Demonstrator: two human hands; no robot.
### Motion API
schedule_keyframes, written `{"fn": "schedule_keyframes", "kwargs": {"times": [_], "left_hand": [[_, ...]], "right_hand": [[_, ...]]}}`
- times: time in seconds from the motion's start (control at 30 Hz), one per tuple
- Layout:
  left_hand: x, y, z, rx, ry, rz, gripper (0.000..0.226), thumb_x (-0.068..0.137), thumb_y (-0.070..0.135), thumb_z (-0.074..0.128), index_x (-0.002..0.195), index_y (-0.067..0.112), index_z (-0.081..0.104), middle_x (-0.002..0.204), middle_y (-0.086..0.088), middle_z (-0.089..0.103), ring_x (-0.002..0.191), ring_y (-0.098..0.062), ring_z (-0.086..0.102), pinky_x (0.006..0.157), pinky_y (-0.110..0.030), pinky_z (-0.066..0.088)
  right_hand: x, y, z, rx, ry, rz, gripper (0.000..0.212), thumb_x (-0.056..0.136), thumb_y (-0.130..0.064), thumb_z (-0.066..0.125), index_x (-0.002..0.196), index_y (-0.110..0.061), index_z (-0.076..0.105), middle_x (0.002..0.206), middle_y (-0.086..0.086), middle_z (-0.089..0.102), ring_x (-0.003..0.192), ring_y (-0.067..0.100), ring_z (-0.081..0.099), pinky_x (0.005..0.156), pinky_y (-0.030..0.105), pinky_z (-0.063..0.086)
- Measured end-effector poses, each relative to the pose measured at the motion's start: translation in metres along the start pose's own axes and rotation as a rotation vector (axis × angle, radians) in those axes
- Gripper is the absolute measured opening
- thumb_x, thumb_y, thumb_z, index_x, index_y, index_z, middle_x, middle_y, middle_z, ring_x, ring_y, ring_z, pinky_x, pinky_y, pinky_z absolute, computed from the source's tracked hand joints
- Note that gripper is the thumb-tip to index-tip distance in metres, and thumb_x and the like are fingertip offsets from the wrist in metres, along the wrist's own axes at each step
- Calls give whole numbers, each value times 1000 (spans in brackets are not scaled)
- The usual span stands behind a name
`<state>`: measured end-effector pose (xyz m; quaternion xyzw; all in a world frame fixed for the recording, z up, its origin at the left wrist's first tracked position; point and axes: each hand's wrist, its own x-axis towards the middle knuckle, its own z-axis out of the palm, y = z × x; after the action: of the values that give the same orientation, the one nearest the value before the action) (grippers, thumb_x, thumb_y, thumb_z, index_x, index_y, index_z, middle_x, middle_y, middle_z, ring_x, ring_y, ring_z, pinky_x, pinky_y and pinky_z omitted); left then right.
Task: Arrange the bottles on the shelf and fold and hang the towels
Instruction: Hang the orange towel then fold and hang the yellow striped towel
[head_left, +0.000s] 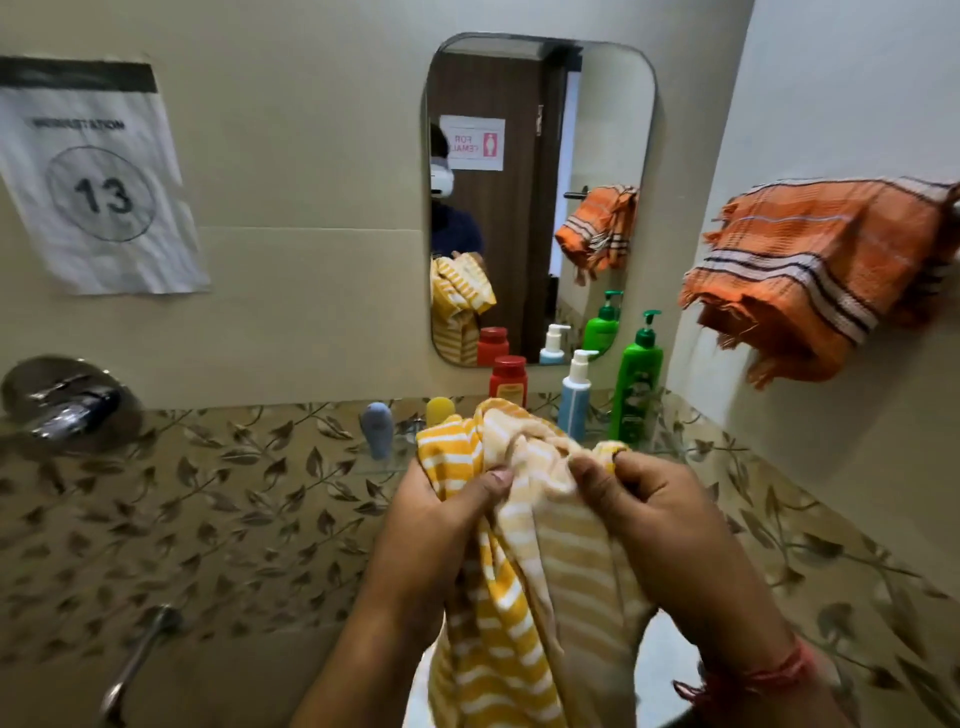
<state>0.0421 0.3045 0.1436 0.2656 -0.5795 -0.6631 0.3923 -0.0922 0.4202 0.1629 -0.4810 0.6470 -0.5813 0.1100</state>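
Observation:
A yellow-and-white striped towel hangs bunched in front of me. My left hand grips its top left part, and my right hand pinches its top right part. Behind it, on a glass shelf, stand a green pump bottle, a blue-and-white pump bottle, a red bottle, a yellow bottle partly hidden by the towel, and a blue-grey bottle. An orange striped towel hangs folded on the right wall.
A mirror hangs on the wall above the shelf. A chrome tap fitting sticks out at the left, with a metal pipe below it. A paper sign with the number 13 is on the left wall.

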Motion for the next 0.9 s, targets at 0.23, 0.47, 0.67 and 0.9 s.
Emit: {"fn": "schedule_keyframes", "kwargs": {"times": [0.23,0.47,0.67,0.9], "left_hand": [[-22,2,16,-84,91,81,35,92,-2,52,91,21,78,99,-12,78,95,-25,75,80,-36,54],[-37,-7,53,92,-30,144,37,61,39,75,98,36,77,106,0,78,102,-18,73,84,-30,56],[-46,-7,77,103,310,187,40,75,44,81,103,16,73,98,-4,79,92,-18,76,76,-30,56],[-54,-18,75,479,244,0,70,60,72,76,121,57,46,120,9,68,103,-10,71,97,-39,55]], "right_hand": [[17,23,-18,596,-4,288,35,82,-43,59,87,-10,69,83,16,71,73,29,67,69,44,56],[23,33,-47,518,-212,320,15,92,-11,62,104,-5,69,100,15,74,96,30,71,90,51,56],[24,37,-79,846,-278,352,15,87,-10,59,95,-2,67,86,17,72,75,24,70,67,31,59],[19,22,-90,951,-530,150,33,70,-38,81,90,-14,72,80,7,64,71,14,61,63,25,53]]}}
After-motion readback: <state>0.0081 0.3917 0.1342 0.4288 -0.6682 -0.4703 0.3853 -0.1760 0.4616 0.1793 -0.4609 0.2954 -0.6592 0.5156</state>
